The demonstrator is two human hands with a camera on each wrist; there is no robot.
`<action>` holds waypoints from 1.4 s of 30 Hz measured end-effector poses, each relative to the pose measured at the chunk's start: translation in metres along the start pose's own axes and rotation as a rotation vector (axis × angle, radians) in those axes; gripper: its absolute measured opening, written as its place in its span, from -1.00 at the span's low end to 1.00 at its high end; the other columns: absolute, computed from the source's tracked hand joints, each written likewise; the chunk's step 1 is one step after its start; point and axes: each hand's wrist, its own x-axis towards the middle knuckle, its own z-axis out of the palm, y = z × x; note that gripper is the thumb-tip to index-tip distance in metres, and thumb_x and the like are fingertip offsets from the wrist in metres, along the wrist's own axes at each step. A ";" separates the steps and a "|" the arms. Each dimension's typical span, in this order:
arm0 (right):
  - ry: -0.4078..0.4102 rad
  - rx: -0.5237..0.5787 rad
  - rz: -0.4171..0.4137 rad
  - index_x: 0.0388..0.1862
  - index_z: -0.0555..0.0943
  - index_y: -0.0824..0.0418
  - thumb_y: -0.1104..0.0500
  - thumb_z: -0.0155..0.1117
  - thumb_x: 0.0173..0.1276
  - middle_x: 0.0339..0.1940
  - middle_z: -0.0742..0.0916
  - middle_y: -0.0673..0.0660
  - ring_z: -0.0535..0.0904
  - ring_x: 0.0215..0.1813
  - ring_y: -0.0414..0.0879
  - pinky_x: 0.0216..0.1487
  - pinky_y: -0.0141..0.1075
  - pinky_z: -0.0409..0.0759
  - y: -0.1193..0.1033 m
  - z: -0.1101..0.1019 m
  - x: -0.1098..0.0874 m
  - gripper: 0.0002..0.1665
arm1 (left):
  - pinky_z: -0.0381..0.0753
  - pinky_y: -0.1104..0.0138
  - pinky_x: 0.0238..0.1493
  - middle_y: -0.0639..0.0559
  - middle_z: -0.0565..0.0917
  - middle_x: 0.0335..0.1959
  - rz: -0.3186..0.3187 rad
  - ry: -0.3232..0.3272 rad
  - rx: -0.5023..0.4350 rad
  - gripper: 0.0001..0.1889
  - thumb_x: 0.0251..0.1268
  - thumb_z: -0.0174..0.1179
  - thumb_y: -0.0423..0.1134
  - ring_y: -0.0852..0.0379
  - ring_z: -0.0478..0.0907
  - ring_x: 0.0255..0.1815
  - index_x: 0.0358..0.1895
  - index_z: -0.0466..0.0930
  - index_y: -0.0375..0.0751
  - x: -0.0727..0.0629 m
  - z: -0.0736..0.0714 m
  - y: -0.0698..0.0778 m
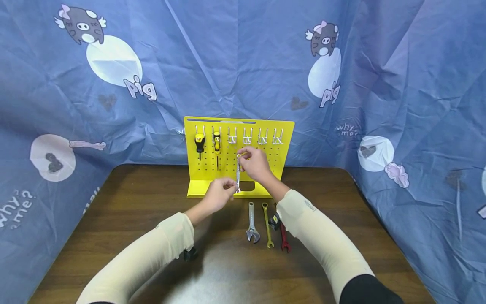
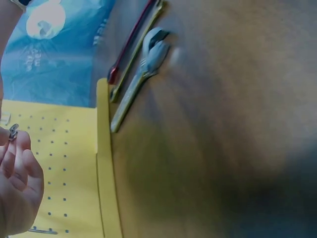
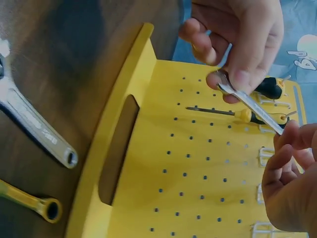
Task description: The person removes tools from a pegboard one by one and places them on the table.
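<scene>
A silver combination wrench (image 1: 238,171) is held upright in front of the yellow pegboard (image 1: 228,164). My right hand (image 1: 255,163) pinches its upper end, while my left hand (image 1: 219,195) pinches the lower end between thumb and finger. In the right wrist view the wrench (image 3: 257,109) slants between the left hand (image 3: 242,39) and the right hand (image 3: 294,173). Two screwdrivers with yellow and black handles, one stubby (image 1: 199,143) and one slimmer (image 1: 217,143), hang on the board's left hooks. Further right, several white wire hooks (image 1: 247,137) hold nothing.
On the table before the board lie an adjustable wrench (image 1: 252,223), a yellow wrench (image 1: 267,226) and a red wrench (image 1: 284,240). A black tape measure-like object (image 1: 274,221) sits by the right sleeve. Another dark object (image 1: 190,253) is partly hidden by the left sleeve.
</scene>
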 end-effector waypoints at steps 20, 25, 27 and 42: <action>-0.289 0.039 0.288 -0.01 0.68 0.34 0.32 0.27 0.39 -0.27 0.72 0.11 0.45 -0.50 -0.16 -0.51 -0.36 0.40 0.068 0.037 -0.041 -0.77 | 0.38 0.42 -0.65 -0.10 0.63 -0.62 -0.139 -0.145 0.100 -0.92 0.21 0.32 -0.44 0.25 0.42 -0.72 -0.44 0.68 -0.31 -0.053 0.028 -0.037; -0.306 -0.003 0.325 -0.05 0.70 0.30 0.34 0.29 0.36 -0.32 0.74 0.29 0.35 -0.61 -0.20 -0.59 -0.39 0.32 0.075 0.045 -0.045 -0.79 | 0.37 0.43 -0.65 -0.06 0.61 -0.67 -0.190 -0.175 0.105 -0.88 0.14 0.32 -0.48 0.25 0.42 -0.72 -0.52 0.65 -0.31 -0.058 0.031 -0.038; -0.308 -0.012 0.337 -0.09 0.70 0.29 0.34 0.30 0.35 -0.39 0.73 0.33 0.29 -0.67 -0.23 -0.64 -0.40 0.26 0.077 0.047 -0.046 -0.82 | 0.39 0.43 -0.64 -0.02 0.61 -0.69 -0.200 -0.179 0.118 -0.86 0.11 0.34 -0.49 0.25 0.44 -0.71 -0.55 0.65 -0.27 -0.059 0.031 -0.039; -0.310 -0.080 0.320 -0.24 0.72 0.26 0.37 0.34 0.32 -0.43 0.70 0.08 0.42 -0.53 -0.16 -0.52 -0.36 0.36 0.083 0.054 -0.054 -0.92 | 0.40 0.36 -0.54 0.16 0.52 -0.72 -0.162 -0.162 0.334 -0.83 0.01 0.45 -0.41 0.19 0.42 -0.63 -0.60 0.64 -0.19 -0.063 0.032 -0.041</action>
